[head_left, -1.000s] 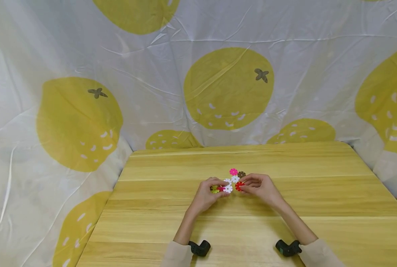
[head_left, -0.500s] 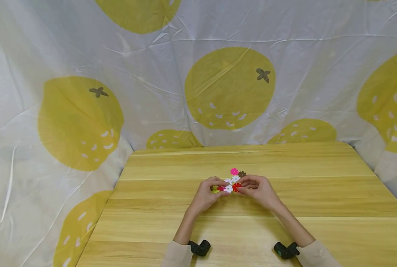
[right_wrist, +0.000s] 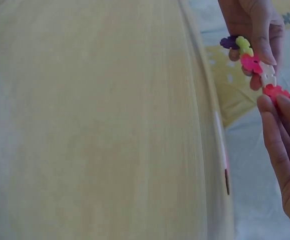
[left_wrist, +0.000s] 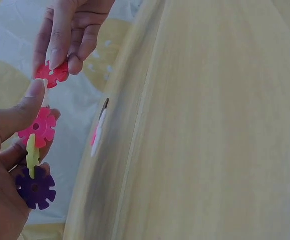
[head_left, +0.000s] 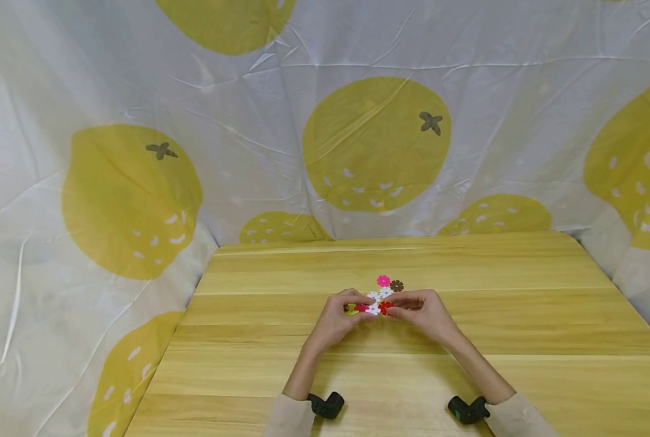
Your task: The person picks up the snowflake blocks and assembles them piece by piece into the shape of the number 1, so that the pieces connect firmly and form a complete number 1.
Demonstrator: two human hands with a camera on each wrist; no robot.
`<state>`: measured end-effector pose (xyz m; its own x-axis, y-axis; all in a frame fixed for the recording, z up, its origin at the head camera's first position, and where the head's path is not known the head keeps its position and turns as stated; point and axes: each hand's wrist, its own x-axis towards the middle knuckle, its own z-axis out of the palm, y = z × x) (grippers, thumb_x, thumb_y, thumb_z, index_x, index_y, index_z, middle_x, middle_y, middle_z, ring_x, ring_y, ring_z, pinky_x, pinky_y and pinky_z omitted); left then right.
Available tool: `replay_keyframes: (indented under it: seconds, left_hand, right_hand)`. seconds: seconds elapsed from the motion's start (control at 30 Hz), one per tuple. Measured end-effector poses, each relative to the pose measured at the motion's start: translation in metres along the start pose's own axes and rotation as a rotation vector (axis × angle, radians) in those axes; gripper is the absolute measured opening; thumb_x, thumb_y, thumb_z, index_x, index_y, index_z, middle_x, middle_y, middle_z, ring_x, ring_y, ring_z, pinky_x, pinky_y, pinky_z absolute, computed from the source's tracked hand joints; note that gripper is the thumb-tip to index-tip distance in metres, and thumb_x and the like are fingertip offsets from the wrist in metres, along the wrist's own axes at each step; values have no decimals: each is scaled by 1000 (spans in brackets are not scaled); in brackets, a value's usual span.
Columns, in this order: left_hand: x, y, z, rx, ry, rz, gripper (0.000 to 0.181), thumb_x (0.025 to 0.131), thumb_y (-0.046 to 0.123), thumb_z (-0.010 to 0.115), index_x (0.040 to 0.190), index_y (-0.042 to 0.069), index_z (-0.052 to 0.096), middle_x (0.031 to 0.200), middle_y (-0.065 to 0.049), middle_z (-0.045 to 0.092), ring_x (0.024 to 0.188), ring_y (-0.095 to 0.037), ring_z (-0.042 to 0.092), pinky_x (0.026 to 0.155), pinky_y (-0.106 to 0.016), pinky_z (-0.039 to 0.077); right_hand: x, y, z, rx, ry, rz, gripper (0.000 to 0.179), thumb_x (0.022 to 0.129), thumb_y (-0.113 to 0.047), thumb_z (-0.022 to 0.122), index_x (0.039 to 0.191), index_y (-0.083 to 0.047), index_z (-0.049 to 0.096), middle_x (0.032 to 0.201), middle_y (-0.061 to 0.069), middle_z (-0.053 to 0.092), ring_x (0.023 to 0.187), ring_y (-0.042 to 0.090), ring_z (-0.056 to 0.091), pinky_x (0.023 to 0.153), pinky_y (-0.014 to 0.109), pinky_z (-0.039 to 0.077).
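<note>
My left hand [head_left: 342, 318] holds a short chain of slotted plastic snowflake discs between thumb and fingers. In the left wrist view the chain has a purple disc [left_wrist: 35, 188], a yellow-green disc [left_wrist: 32, 155] and a pink disc [left_wrist: 38, 126]; the white disc [right_wrist: 268, 75] at its end shows better in the right wrist view. Thumb and fingertips of my right hand [head_left: 425, 312] pinch a red disc [left_wrist: 53, 75]. The red disc meets the edge of the white one; how deep its slot sits cannot be told. Fingers partly cover the chain.
Just beyond the hands, a loose pink disc [head_left: 383, 281], a brown disc [head_left: 397, 286] and two white discs lie on the wooden table [head_left: 248, 358]. A lemon-print cloth [head_left: 259, 152] hangs behind the table. Black wrist cameras [head_left: 327, 405] sit at both cuffs.
My right hand has moved left with the red disc, from a gap away to contact with the white disc. The left hand stays nearly still with its chain.
</note>
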<state>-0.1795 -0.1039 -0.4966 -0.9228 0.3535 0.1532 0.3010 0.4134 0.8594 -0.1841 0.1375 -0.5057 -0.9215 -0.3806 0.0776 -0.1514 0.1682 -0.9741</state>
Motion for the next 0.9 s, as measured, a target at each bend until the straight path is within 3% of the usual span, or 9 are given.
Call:
replay_keyframes:
  seconds: [0.17,0.47,0.7,0.9]
  left_hand:
    - [-1,0,-2,6,-21,10,20,89,18,82,108,14,82,101,-1,75,98,-16,63,79,-25,44]
    - [-2,-1,-2,-31,-44,-15,21,89,19,81,109,13,82,101,-2,74,103,-17,62,89,-31,48]
    - [-3,0,-6,-37,-57,-21,21,90,20,81,111,15,82,105,-2,74,98,-13,60,75,-21,42]
    - [-4,0,-5,-43,-64,-23,21,91,21,81,111,16,82,105,-1,75,96,-13,59,75,-21,41]
  right_hand:
    - [0,1,1,-7,-17,-23,22,93,-10,77,114,-3,79,109,19,78,92,25,79,81,38,64]
    - [1,2,4,39,-39,-37,22,93,-6,76,114,2,77,107,24,78,90,29,79,81,43,63]
    - [-1,0,3,-14,-39,-20,25,94,-16,77,116,-6,78,110,15,79,92,17,78,81,38,64]
    - [0,-2,3,-9,-43,-22,23,94,-16,77,114,-6,79,108,16,79,91,19,79,81,40,64]
